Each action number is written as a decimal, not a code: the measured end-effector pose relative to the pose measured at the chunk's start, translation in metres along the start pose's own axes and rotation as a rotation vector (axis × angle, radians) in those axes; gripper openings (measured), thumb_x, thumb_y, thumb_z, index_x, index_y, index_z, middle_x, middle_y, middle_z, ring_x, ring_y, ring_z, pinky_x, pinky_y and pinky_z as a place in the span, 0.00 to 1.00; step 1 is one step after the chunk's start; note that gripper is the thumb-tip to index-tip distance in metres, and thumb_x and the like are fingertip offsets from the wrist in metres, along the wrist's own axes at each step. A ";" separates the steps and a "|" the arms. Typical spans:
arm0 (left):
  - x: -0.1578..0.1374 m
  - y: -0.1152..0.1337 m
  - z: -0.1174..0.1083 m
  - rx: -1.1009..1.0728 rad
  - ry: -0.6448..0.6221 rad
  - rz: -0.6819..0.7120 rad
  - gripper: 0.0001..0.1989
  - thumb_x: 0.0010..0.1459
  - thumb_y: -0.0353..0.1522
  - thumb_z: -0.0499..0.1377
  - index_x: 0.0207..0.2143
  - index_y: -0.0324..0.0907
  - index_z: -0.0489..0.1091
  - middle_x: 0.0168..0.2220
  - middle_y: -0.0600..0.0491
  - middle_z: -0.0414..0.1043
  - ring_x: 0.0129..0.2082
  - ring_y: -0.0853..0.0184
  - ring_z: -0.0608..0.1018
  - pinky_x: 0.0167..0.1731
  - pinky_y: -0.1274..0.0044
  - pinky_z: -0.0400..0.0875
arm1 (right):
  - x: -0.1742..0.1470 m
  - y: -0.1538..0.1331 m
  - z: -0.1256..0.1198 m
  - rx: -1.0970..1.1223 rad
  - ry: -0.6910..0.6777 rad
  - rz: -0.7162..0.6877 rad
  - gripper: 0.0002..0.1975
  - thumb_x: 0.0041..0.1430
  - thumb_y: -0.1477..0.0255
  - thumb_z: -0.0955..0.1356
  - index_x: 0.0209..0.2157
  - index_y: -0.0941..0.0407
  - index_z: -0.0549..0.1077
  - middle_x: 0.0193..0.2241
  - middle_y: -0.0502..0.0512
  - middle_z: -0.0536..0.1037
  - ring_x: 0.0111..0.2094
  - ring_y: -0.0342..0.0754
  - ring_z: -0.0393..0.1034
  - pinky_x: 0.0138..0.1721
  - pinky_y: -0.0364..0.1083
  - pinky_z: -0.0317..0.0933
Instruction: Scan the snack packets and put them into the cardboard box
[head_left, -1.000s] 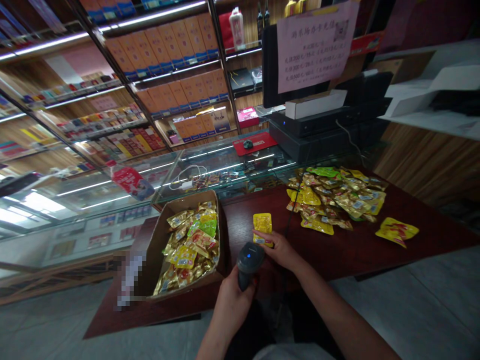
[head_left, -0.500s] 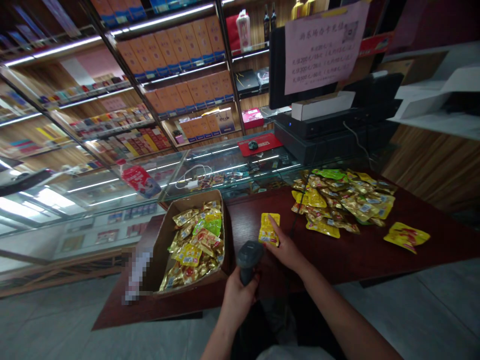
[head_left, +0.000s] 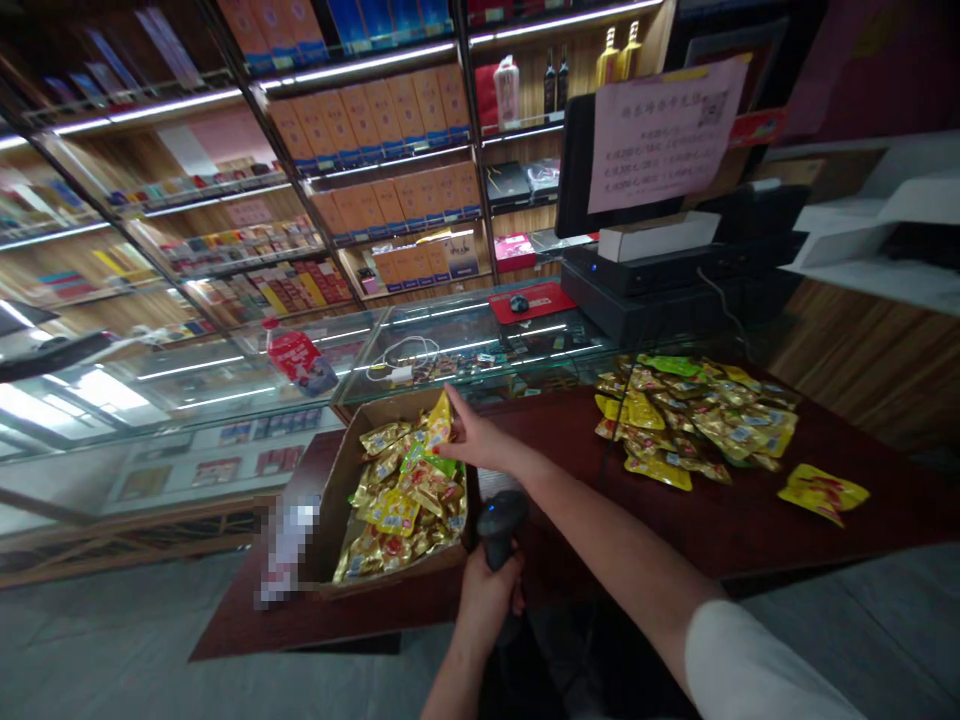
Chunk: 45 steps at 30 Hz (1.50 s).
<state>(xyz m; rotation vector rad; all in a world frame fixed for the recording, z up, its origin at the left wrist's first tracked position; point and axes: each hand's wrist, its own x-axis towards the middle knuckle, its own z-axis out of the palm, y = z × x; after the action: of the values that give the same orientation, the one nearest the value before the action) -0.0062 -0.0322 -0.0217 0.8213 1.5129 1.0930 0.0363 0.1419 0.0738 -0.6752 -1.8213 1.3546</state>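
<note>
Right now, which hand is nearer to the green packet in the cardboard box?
Right: the right hand holds a yellow packet at the cardboard box, close beside the green packet. The left hand is farther, outside the box, gripping the scanner.

A reddish-brown table point(head_left: 735, 530) carries a cardboard box point(head_left: 328, 535), a packet pile point(head_left: 697, 412), a lone packet point(head_left: 823, 492).

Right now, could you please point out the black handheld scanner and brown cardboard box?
Black handheld scanner point(head_left: 501, 518), head view: on its upper body.
Brown cardboard box point(head_left: 388, 410), head view: on its far inner wall.
</note>
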 end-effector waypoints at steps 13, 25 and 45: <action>-0.003 0.010 -0.002 0.044 -0.038 0.009 0.18 0.45 0.44 0.68 0.33 0.42 0.69 0.10 0.62 0.64 0.08 0.70 0.65 0.11 0.80 0.59 | -0.276 0.051 -0.214 -1.039 1.295 0.285 0.31 0.61 0.59 0.63 0.59 0.64 0.69 0.54 0.77 0.73 0.58 0.68 0.65 0.59 0.67 0.56; -0.006 0.013 -0.002 0.030 -0.050 0.005 0.20 0.44 0.44 0.69 0.35 0.42 0.70 0.11 0.63 0.64 0.08 0.70 0.65 0.10 0.80 0.59 | -0.316 0.064 -0.232 -0.810 1.485 0.332 0.28 0.50 0.64 0.70 0.54 0.56 0.75 0.48 0.68 0.78 0.52 0.66 0.70 0.53 0.67 0.62; -0.010 0.009 0.002 0.046 -0.045 0.006 0.22 0.44 0.46 0.70 0.35 0.41 0.69 0.10 0.64 0.61 0.08 0.72 0.62 0.10 0.82 0.56 | -0.168 0.068 -0.068 1.305 0.438 0.296 0.17 0.63 0.60 0.65 0.47 0.55 0.76 0.21 0.45 0.65 0.20 0.42 0.61 0.20 0.40 0.63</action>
<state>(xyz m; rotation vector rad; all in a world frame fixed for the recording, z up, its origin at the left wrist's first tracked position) -0.0023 -0.0383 -0.0102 0.8770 1.5032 1.0405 0.1873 0.0698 -0.0235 -0.4283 -0.2715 1.9904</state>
